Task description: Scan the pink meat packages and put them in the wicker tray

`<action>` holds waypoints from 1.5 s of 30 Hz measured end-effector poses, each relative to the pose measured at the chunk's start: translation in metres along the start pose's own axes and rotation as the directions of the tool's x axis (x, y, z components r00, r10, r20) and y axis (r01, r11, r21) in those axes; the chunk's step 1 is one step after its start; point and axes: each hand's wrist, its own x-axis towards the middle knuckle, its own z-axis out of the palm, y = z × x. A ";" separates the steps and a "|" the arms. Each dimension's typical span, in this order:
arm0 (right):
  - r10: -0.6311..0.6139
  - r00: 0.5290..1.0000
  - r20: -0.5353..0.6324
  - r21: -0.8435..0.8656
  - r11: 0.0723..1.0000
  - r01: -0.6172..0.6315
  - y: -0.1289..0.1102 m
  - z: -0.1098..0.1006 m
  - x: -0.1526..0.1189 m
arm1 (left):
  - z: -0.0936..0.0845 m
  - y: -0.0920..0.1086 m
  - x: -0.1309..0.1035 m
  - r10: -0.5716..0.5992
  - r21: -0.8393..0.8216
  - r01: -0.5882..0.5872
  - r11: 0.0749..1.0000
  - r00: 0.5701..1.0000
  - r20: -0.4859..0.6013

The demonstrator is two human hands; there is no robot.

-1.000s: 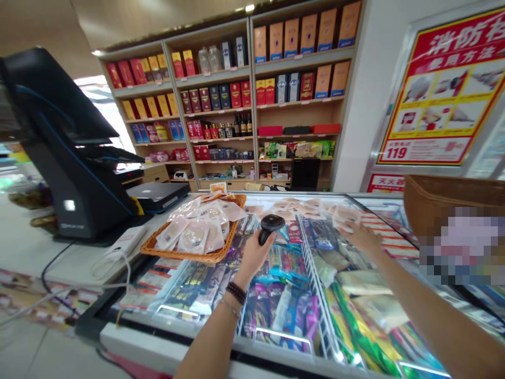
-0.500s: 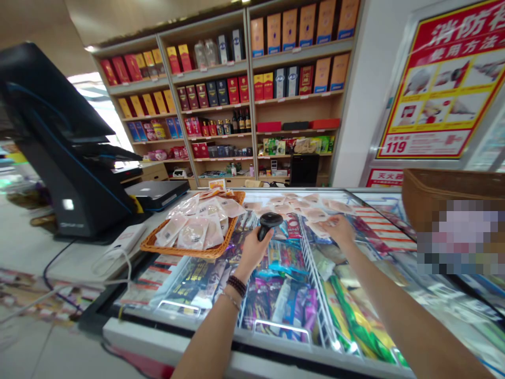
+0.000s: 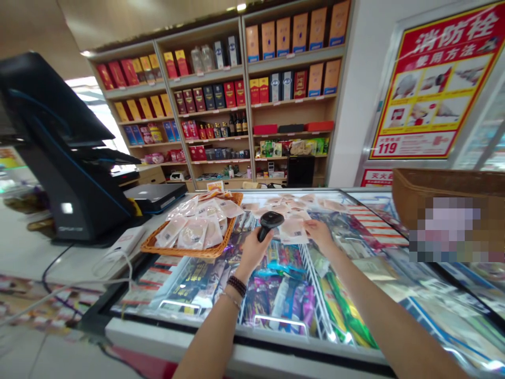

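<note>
My left hand point(image 3: 252, 248) is closed round the handle of a black barcode scanner point(image 3: 271, 220), its head tilted to the right. Pinched at its right edge by my right hand point(image 3: 317, 235), a flat clear packet point(image 3: 292, 230) with a pale round item inside is close to the scanner's head. More such packets point(image 3: 288, 202) lie spread on the freezer's glass top behind both hands. To the left, an orange wicker basket point(image 3: 189, 253) holds a heap of similar packets point(image 3: 194, 231).
Beneath the glass of the freezer point(image 3: 276, 337) are wire baskets of coloured ice-cream packs. A dark checkout terminal point(image 3: 79, 173) and a flat black scale point(image 3: 155, 196) stand at left. A brown basket point(image 3: 418, 184) is at right. Shelves point(image 3: 213, 73) with boxes line the back wall.
My right hand has moved left with a packet, bringing it beside the scanner. My left hand holds the scanner in nearly the same place. The view has shifted slightly.
</note>
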 end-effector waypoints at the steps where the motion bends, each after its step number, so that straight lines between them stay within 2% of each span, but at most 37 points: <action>1: 0.016 1.000 0.001 0.070 0.997 -0.016 -0.001 0.008 -0.005 | 0.000 0.001 -0.001 0.002 -0.008 -0.002 1.000 1.000 0.006; 4: 0.032 0.998 -0.047 0.268 0.963 -0.019 -0.004 0.025 -0.016 | -0.002 0.001 -0.004 -0.011 -0.030 0.011 0.999 1.000 0.013; 8: -0.011 0.990 -0.139 0.404 0.912 0.067 -0.003 0.029 -0.021 | -0.003 0.003 -0.006 -0.014 -0.052 0.015 0.999 1.000 0.027; 13: -0.060 0.984 -0.169 0.404 0.906 0.125 0.002 0.025 -0.019 | -0.001 0.008 -0.010 -0.014 -0.054 0.021 0.998 0.992 0.124; 21: -0.058 0.985 -0.160 0.406 0.906 0.119 0.004 0.025 -0.019 | -0.002 0.010 -0.012 -0.017 -0.062 0.028 0.998 0.985 0.172; 26: -0.057 0.981 -0.185 0.411 0.902 0.130 0.004 0.028 -0.018 | 0.000 0.007 -0.011 -0.024 -0.055 0.033 0.998 0.987 0.156; 31: 0.030 0.978 -0.208 0.450 0.891 0.068 0.011 0.031 -0.011 | -0.009 0.013 -0.010 -0.009 -0.087 0.016 0.996 0.997 0.079; 34: 0.061 0.986 -0.156 0.495 0.869 0.025 0.010 0.044 0.000 | -0.030 0.023 -0.005 0.004 -0.083 -0.007 0.997 0.999 -0.036; 37: 0.047 0.997 -0.063 0.520 0.854 -0.007 -0.006 0.074 0.010 | -0.067 0.037 -0.001 0.014 -0.044 -0.021 0.999 0.990 -0.139; 41: 0.008 0.997 0.077 0.558 0.829 -0.049 -0.049 0.136 0.013 | -0.131 0.054 -0.002 0.055 0.051 -0.041 0.998 0.946 -0.318; 45: -0.042 0.964 0.261 0.524 0.845 -0.105 -0.100 0.213 0.005 | -0.189 0.059 -0.012 0.079 0.157 -0.005 0.988 0.881 -0.466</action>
